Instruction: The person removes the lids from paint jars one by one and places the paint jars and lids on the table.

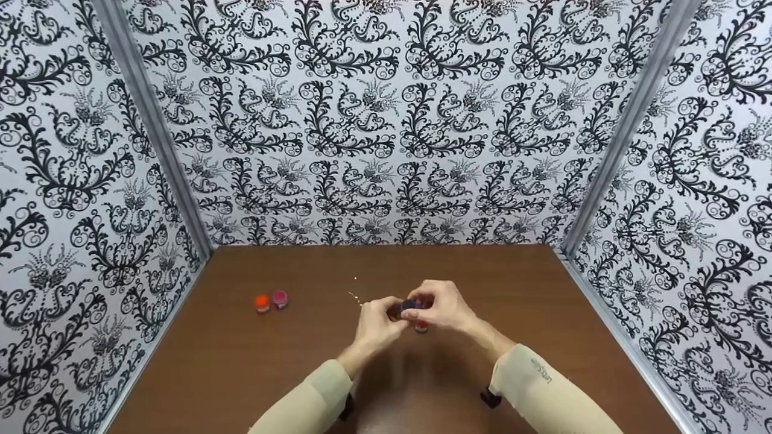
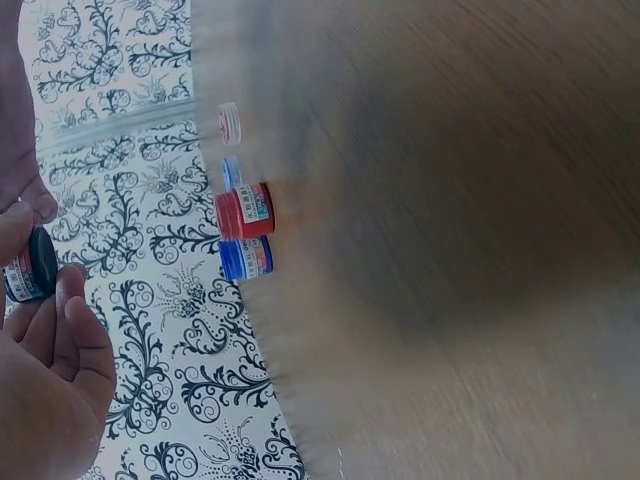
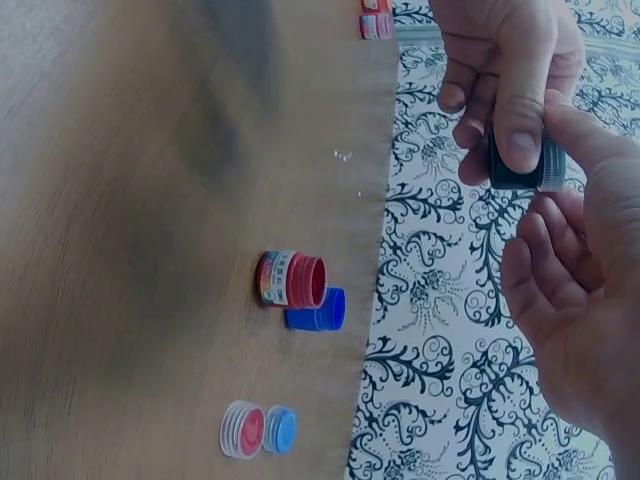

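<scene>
Both hands meet over the middle of the table around a small dark paint jar (image 1: 408,305). My left hand (image 1: 377,325) grips the jar's body, its thumb laid along the side in the right wrist view. With thumb and fingertips, my right hand (image 1: 445,306) pinches the ribbed clear lid (image 3: 552,165) at the jar's end. Below them stand a red paint jar (image 3: 292,280) and a blue paint jar (image 3: 318,311), both uncapped. Beside these lie a red-lined lid (image 3: 242,430) and a blue-lined lid (image 3: 281,429).
An orange jar (image 1: 262,303) and a pink jar (image 1: 280,299) stand together on the left of the brown table (image 1: 241,374). Small white specks (image 1: 356,297) lie left of the hands. Patterned walls (image 1: 386,120) enclose the table's back and sides.
</scene>
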Demonstrator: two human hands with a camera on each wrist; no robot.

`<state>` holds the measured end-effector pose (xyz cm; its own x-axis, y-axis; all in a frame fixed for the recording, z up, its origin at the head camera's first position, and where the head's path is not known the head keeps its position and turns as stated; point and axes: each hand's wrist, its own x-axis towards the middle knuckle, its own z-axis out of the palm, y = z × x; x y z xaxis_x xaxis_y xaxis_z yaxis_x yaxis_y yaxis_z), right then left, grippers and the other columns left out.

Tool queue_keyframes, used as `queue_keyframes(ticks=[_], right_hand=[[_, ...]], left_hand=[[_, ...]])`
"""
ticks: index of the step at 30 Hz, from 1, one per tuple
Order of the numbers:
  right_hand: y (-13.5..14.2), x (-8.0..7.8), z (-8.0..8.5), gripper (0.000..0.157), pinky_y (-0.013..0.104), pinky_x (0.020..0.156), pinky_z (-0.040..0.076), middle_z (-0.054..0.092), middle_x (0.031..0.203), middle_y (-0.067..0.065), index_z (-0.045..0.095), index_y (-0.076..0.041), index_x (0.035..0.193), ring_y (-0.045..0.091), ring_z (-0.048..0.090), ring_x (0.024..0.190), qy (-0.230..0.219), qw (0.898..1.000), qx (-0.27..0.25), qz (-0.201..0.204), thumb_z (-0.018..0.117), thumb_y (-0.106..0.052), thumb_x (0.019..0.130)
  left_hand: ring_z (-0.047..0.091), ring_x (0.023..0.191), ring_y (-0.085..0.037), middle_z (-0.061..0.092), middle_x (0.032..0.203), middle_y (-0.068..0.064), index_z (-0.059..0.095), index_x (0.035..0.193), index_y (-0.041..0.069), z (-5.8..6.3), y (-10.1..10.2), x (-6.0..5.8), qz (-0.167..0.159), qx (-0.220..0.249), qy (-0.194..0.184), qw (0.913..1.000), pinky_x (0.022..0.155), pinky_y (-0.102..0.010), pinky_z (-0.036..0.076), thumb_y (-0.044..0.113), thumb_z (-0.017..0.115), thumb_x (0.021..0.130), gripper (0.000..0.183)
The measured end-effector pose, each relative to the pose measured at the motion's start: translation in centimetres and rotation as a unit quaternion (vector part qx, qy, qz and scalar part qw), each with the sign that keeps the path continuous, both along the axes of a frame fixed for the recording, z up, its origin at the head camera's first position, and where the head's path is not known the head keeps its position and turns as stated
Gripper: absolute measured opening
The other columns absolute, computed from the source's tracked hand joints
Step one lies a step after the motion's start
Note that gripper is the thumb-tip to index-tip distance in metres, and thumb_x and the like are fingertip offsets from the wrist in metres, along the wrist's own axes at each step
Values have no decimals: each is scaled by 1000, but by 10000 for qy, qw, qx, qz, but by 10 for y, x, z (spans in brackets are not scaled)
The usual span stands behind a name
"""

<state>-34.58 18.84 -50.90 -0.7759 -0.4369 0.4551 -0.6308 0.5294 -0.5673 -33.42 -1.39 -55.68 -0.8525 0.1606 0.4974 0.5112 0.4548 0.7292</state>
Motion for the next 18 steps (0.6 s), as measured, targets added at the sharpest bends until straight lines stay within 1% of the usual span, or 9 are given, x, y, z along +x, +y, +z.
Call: queue_keyframes(ticks=[2,3,5,9,11,13,15,18], right_hand=[[2,0,1,21,25,70,55,76,89,11,88,-10,104,16,66,77,3,9996,73,264,95,-22,89],[4,0,1,20,27,71,57,75,92,13,88,-9,107,21,68,80,-40,9992,102,396,93,-20,91],[6,0,2,21,31,72,59,75,98,15,87,-6,114,27,69,84,-195,9977,146,628,89,-13,93],[8,0,3,28,34,77,61,74,108,17,84,-3,123,32,71,91,-326,9951,372,851,82,-5,95],[9,0,3,31,35,80,62,75,112,17,83,-3,126,33,71,94,-351,9945,441,885,81,-4,96],[9,0,3,33,35,81,62,74,114,18,82,-1,129,29,71,95,-398,9942,426,902,80,-4,96],[10,1,2,36,35,80,64,74,114,19,80,1,131,21,71,92,-503,9942,315,898,81,-6,96],[11,3,0,44,33,79,64,75,112,19,79,1,134,11,68,90,-476,9965,117,682,86,-15,93]], left_hand=[[64,68,1,82,79,-2,86,99,10,0,0,0,-5,-34,36,10000,65,-17,54,20,94,86,17],[63,68,0,82,78,-2,86,99,10,-1,1,0,-2,-51,50,10000,64,-17,53,21,94,87,18],[63,67,-1,82,78,-3,86,99,10,-1,1,0,-1,-89,80,9999,64,-17,51,22,93,87,18],[64,66,-5,82,78,-7,86,97,9,-3,2,1,7,-121,113,9999,62,-17,50,20,91,86,16],[66,66,-9,82,78,-9,85,96,9,-3,3,1,18,-123,134,9998,61,-17,49,19,89,86,15],[69,67,-13,83,78,-8,85,96,9,-3,3,1,38,-139,154,9998,61,-18,49,20,89,86,15],[72,68,-17,83,78,-7,85,97,10,-4,4,2,40,-130,161,9998,62,-18,50,20,90,86,16],[75,70,-18,83,80,-7,86,99,9,-3,6,2,12,-71,166,9998,64,-19,54,19,90,85,17]])
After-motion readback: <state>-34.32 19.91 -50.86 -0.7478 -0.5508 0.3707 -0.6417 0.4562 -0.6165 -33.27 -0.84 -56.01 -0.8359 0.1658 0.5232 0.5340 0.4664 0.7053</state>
